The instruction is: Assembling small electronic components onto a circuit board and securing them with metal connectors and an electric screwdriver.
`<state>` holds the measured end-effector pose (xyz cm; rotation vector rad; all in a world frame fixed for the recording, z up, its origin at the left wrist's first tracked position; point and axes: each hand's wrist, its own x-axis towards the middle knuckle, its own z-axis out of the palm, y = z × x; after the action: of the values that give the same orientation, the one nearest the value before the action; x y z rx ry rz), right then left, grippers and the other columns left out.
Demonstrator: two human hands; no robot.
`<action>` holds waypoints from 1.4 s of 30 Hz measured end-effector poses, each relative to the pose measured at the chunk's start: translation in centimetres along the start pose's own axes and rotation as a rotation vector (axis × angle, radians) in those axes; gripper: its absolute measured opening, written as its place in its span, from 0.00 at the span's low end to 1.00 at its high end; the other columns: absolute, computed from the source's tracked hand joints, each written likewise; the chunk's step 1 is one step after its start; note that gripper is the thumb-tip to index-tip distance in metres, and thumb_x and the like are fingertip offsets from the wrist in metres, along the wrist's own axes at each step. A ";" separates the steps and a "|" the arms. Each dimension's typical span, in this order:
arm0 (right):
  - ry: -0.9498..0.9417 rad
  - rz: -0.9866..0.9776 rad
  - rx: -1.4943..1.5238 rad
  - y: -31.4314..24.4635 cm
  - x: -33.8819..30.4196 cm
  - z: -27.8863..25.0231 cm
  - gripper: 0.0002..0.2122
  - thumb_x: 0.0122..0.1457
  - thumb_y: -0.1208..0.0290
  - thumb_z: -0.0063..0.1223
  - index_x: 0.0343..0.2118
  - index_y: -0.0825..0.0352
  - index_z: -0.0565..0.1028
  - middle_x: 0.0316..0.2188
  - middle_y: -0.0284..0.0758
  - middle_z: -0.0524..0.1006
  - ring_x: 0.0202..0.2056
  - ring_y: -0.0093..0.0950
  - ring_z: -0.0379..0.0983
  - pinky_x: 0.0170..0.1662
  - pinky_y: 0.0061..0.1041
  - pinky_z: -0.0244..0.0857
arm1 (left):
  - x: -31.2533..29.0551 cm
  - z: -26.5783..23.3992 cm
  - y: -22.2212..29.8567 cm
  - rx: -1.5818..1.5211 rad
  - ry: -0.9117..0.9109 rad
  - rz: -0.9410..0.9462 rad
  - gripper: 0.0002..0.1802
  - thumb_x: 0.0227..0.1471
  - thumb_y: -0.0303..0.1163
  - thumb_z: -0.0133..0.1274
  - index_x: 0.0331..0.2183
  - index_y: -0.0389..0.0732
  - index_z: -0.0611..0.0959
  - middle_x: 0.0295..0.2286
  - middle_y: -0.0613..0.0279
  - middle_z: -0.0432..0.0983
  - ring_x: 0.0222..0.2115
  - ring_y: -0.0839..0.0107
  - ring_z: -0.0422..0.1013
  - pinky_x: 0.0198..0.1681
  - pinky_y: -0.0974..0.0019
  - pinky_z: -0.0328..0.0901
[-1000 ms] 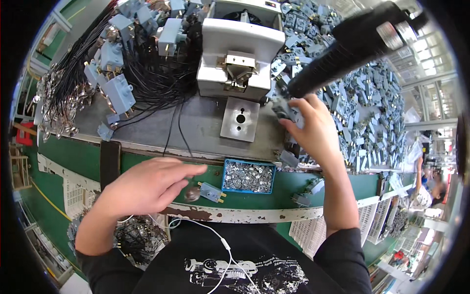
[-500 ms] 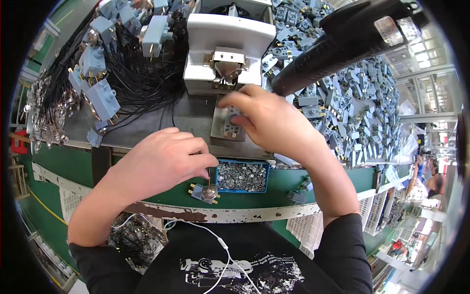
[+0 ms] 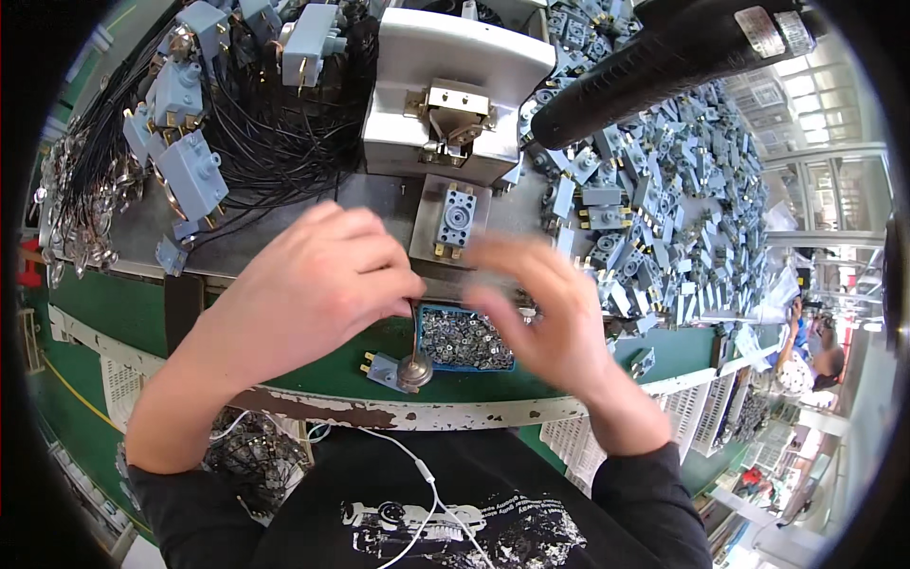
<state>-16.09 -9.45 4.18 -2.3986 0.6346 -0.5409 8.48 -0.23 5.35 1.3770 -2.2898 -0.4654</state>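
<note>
A grey-blue plastic switch housing (image 3: 457, 220) with brass terminals lies on a square metal block (image 3: 428, 228) below the press. My left hand (image 3: 327, 270) is closed in a pinch on a thin copper-coloured tube (image 3: 414, 330). At the tube's lower end a round metal disc (image 3: 414, 373) hangs beside a second grey-blue housing (image 3: 382, 370) on the green surface. My right hand (image 3: 550, 308) is blurred by motion but shows thumb and fingers apart, with nothing between them. It is over the right edge of a blue tray (image 3: 464, 367) full of small metal parts.
A white metal press (image 3: 464, 47) stands behind the block. A thick black tube (image 3: 635, 85) slants in from the upper right, over a large heap of grey-blue housings (image 3: 654, 209). Housings with black wires (image 3: 275, 142) crowd the left. The bench's chipped front rail (image 3: 455, 414) runs before me.
My right hand has come off the housing on the metal block and moved toward me, its fingers spreading. My left hand stays near the same place, still pinching the tube.
</note>
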 end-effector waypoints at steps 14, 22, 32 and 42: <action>-0.317 0.070 0.229 1.1 1.0 -3.5 0.20 0.54 0.83 0.59 0.51 0.68 0.79 0.35 0.41 0.84 0.36 0.34 0.83 0.42 0.32 0.77 | 2.1 1.6 -1.8 -0.196 0.046 -0.030 0.12 0.48 0.25 0.62 0.38 0.38 0.85 0.27 0.58 0.77 0.30 0.57 0.75 0.35 0.56 0.70; -0.091 0.272 0.452 1.1 -0.7 -1.1 0.21 0.65 0.81 0.57 0.61 0.72 0.69 0.49 0.42 0.81 0.47 0.29 0.81 0.52 0.26 0.73 | 2.1 0.5 -0.5 -0.087 0.128 -0.046 0.21 0.47 0.21 0.62 0.44 0.50 0.87 0.22 0.61 0.71 0.24 0.59 0.70 0.30 0.59 0.67; -0.274 0.499 1.113 2.0 0.5 -0.2 0.24 0.75 0.70 0.41 0.69 0.74 0.55 0.57 0.51 0.75 0.56 0.37 0.76 0.60 0.34 0.72 | 1.8 -1.1 -1.3 -0.079 0.145 -0.009 0.16 0.45 0.22 0.61 0.40 0.40 0.86 0.25 0.61 0.77 0.27 0.59 0.75 0.32 0.59 0.69; 0.348 0.311 0.724 -0.5 0.1 2.9 0.14 0.73 0.74 0.43 0.56 0.75 0.69 0.51 0.49 0.79 0.52 0.33 0.78 0.57 0.34 0.71 | 1.7 1.8 -0.8 -0.487 0.116 -0.167 0.06 0.54 0.28 0.60 0.34 0.37 0.83 0.28 0.55 0.80 0.31 0.54 0.78 0.35 0.56 0.72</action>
<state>-14.34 -7.90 2.32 -1.5107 0.7757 -0.8803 7.47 -1.99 3.71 1.3035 -1.8130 -0.9020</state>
